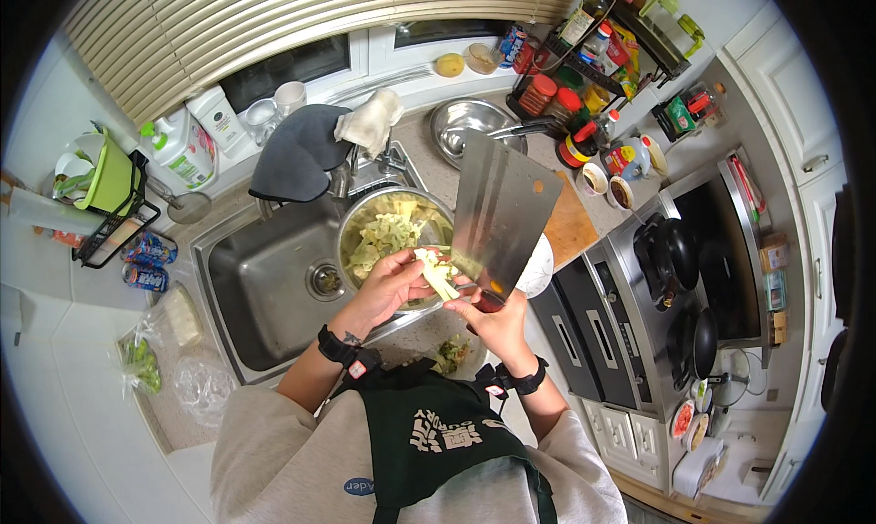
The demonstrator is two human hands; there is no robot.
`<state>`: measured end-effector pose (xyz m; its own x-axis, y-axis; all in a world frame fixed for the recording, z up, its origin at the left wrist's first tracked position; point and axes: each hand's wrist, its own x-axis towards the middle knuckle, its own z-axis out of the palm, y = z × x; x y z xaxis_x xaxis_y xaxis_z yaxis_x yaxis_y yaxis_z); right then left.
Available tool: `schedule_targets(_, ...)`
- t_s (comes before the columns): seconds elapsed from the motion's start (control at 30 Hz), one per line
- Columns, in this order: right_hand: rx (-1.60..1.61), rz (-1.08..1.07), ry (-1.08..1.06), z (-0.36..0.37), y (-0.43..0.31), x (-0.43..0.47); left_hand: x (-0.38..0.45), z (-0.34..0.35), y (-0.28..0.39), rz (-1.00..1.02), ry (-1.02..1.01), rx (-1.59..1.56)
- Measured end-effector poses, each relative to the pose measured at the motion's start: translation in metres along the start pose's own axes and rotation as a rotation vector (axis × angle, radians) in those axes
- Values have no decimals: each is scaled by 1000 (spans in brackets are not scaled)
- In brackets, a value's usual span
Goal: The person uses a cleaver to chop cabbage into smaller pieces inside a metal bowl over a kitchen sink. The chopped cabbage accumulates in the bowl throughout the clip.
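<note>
My left hand (388, 283) holds a pale cauliflower piece (438, 274) between thumb and fingers, over the near rim of a steel bowl. My right hand (498, 320) grips the dark handle of a wide cleaver (503, 213), its blade raised and pointing away from me, close beside the piece. Several cut florets (390, 237) lie in the steel bowl (344, 250), which stands by the sink. Behind the blade, a white plate (537, 271) is partly hidden. Vegetable scraps (452, 353) lie near the counter's front edge.
The steel sink (263, 305) is on the left. A wooden cutting board (571, 223) lies partly behind the cleaver, near the stove (674, 373). Another metal bowl (448, 124) stands at the back, beside a rack of jars and bottles (582, 79). Plastic bags (204, 387) lie at the left.
</note>
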<state>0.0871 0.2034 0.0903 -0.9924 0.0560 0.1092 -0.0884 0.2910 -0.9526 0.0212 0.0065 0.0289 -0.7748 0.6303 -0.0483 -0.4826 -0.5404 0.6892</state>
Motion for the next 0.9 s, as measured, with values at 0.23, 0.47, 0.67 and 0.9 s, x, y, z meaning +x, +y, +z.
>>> schedule_targets(0.23, 89, -33, -155, -2, 11, 12, -5, -13, 17, -141, -14, -108)
schedule_targets(0.47, -54, -9, -60, 6, 13, 12, -1, -9, 16, -68, 17, 165)
schedule_targets(0.67, -101, -37, 82, 3, 18, 17, 3, -14, 16, -49, 9, 317)
schedule_targets(0.9, 167, 113, 126, -12, 18, 24, 10, -43, 0, -91, 108, 348)
